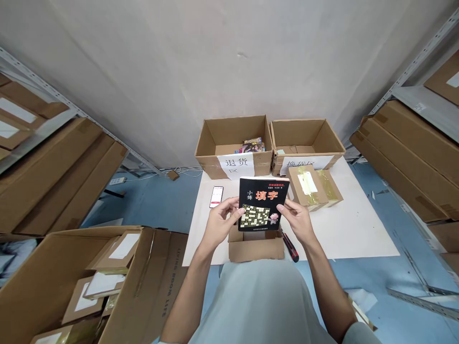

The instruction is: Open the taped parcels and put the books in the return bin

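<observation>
A black crossword book [256, 196] with orange characters, a grid and a pink flower on its cover is held up facing me. My left hand [223, 220] grips its left edge, thumb on the front. At the opposite edge, my right hand [296, 217] pinches it the same way. Below the book lies an opened small cardboard box [256, 250], partly hidden by it. A red and black utility knife [290, 246] rests just right of that box. Left of the book, a phone [216, 196] lies on the white table [353, 227] with its screen lit.
Two labelled cardboard bins, the left bin [211, 165] holding colourful books [252, 145] and the right bin [332, 138], stand at the table's back. Taped parcels [311, 187] sit before them. A large carton [158, 272] of parcels stands at lower left. Shelves [412, 95] flank both sides.
</observation>
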A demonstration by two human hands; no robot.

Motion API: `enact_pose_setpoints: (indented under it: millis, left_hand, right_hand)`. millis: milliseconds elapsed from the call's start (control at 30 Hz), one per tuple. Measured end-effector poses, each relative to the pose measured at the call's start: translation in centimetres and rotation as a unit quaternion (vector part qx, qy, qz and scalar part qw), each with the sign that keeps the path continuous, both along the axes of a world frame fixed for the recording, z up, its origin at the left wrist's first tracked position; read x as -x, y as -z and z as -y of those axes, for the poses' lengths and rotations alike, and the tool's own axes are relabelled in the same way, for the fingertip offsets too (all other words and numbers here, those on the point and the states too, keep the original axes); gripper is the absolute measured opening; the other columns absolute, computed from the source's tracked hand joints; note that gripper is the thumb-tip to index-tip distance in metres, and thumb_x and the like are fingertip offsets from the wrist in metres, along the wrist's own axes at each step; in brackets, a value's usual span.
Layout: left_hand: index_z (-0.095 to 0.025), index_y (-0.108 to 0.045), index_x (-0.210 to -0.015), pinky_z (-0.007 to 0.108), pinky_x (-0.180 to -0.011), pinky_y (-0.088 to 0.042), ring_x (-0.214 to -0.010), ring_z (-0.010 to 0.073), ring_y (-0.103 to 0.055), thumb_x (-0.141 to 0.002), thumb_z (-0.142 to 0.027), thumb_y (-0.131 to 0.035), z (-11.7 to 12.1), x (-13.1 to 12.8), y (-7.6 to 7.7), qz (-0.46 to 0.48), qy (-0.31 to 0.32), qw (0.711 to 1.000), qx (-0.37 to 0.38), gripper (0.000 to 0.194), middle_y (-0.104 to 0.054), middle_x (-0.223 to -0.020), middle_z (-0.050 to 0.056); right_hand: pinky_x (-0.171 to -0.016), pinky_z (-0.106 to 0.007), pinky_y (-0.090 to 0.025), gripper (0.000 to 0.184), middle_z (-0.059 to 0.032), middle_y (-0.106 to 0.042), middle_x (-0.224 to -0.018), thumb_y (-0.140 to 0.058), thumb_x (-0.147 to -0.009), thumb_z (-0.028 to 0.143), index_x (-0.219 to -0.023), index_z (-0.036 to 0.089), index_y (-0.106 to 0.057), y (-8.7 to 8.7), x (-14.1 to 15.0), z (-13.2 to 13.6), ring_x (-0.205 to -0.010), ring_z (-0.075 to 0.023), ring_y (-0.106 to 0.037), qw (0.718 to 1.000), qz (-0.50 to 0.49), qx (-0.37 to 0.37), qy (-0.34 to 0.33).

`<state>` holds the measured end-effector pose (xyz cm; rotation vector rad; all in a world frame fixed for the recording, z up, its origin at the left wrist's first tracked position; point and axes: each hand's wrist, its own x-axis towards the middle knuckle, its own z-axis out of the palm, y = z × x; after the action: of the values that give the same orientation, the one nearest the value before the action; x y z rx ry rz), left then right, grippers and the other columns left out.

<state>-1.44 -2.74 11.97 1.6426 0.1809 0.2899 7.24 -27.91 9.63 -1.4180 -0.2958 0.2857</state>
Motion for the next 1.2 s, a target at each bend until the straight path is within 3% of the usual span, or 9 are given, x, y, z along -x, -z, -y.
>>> enact_pose_setpoints:
  millis: [167,333,467,567,700,900,1033,1133,1200]
  left_hand:
    - [-0.025,-0.086,-0.099,0.033,-0.087,-0.058,-0.097,0.0204,-0.073,-0.100,-0.028,-0.080,-0.2,0.8,-1.3,0.130,-0.027,0.985,-0.109,0.007,-0.079,-0.106,0.008]
    - [-0.026,-0.082,-0.085,0.035,-0.089,-0.060,-0.103,0.0215,-0.075,-0.102,-0.019,-0.074,0.0,1.5,-2.1,0.191,-0.068,0.967,-0.154,0.021,-0.082,-0.115,0.007]
    - [-0.025,-0.078,-0.098,0.036,-0.093,-0.061,-0.108,0.0228,-0.078,-0.102,-0.027,-0.080,0.1,1.6,-2.2,0.178,-0.070,0.976,-0.103,0.006,-0.082,-0.112,0.009]
    - [-0.024,-0.069,-0.095,0.035,-0.093,-0.062,-0.106,0.0227,-0.078,-0.100,-0.038,-0.085,0.1,1.4,-2.2,0.140,-0.071,0.985,-0.066,0.022,-0.081,-0.107,0.008]
    - [-0.022,-0.069,-0.088,0.030,-0.080,-0.058,-0.087,0.0187,-0.071,-0.099,-0.050,-0.085,-0.3,1.2,-2.2,0.076,-0.044,0.993,-0.081,0.033,-0.075,-0.094,0.005]
    - [-0.022,-0.084,-0.108,0.031,-0.081,-0.059,-0.088,0.0193,-0.071,-0.106,-0.053,-0.074,-0.8,1.3,-2.1,0.028,-0.003,0.997,-0.077,0.033,-0.078,-0.103,0.008]
    - [-0.023,-0.087,-0.116,0.033,-0.090,-0.061,-0.100,0.0224,-0.074,-0.100,-0.052,-0.082,-1.1,1.2,-2.2,0.032,0.009,0.998,-0.060,0.034,-0.080,-0.111,0.010]
    - [-0.022,-0.087,-0.118,0.034,-0.092,-0.062,-0.098,0.0228,-0.074,-0.090,-0.050,-0.091,-1.1,1.0,-2.6,0.013,-0.012,0.999,-0.033,0.040,-0.082,-0.113,0.010]
    - [-0.021,-0.086,-0.108,0.033,-0.084,-0.062,-0.090,0.0220,-0.073,-0.088,-0.051,-0.092,-0.9,0.8,-2.9,-0.011,-0.029,0.999,-0.032,0.037,-0.082,-0.104,0.009]
  right_hand:
    - [-0.122,-0.050,-0.061,0.021,-0.0046,-0.086,-0.134,-0.081,-0.105,0.047,-0.117,0.036,-0.094,-1.0,-0.1,0.4,-0.134,-0.0300,-0.078,0.987,0.162,0.014,-0.011]
    - [-0.128,-0.050,-0.058,0.027,0.0006,-0.081,-0.148,-0.069,-0.113,0.033,-0.123,0.045,-0.091,-2.2,0.5,-0.1,-0.150,-0.0251,-0.069,0.971,0.240,-0.013,-0.010]
    - [-0.123,-0.048,-0.061,0.026,-0.0026,-0.085,-0.139,-0.077,-0.108,0.030,-0.127,0.041,-0.091,-2.1,0.6,-0.1,-0.138,-0.0269,-0.077,0.974,0.228,-0.001,0.013]
    - [-0.112,-0.045,-0.065,0.028,-0.0053,-0.089,-0.123,-0.083,-0.103,0.035,-0.130,0.033,-0.090,-1.3,0.7,0.0,-0.117,-0.0260,-0.083,0.981,0.185,0.026,0.051]
    - [-0.098,-0.038,-0.066,0.053,-0.0008,-0.085,-0.094,-0.089,-0.097,0.040,-0.148,0.028,-0.078,-0.5,1.1,-0.4,-0.090,-0.0199,-0.079,0.988,0.111,0.037,0.102]
    - [-0.094,-0.041,-0.067,0.035,-0.0087,-0.088,-0.113,-0.080,-0.101,0.060,-0.112,0.028,-0.089,-0.9,0.9,0.3,-0.100,-0.0265,-0.080,0.991,0.085,0.068,0.082]
    - [-0.098,-0.044,-0.068,0.043,-0.0086,-0.088,-0.123,-0.081,-0.099,0.062,-0.125,0.029,-0.090,-1.0,0.2,1.3,-0.107,-0.0279,-0.081,0.996,0.055,0.066,0.022]
    - [-0.097,-0.041,-0.068,0.054,-0.0080,-0.089,-0.115,-0.095,-0.085,0.057,-0.130,0.027,-0.089,-1.0,0.2,1.1,-0.103,-0.0264,-0.082,0.999,0.023,0.036,-0.018]
    - [-0.087,-0.038,-0.068,0.049,-0.0073,-0.089,-0.100,-0.099,-0.080,0.058,-0.116,0.025,-0.091,-1.3,0.3,0.6,-0.089,-0.0244,-0.081,0.999,0.006,0.032,-0.010]
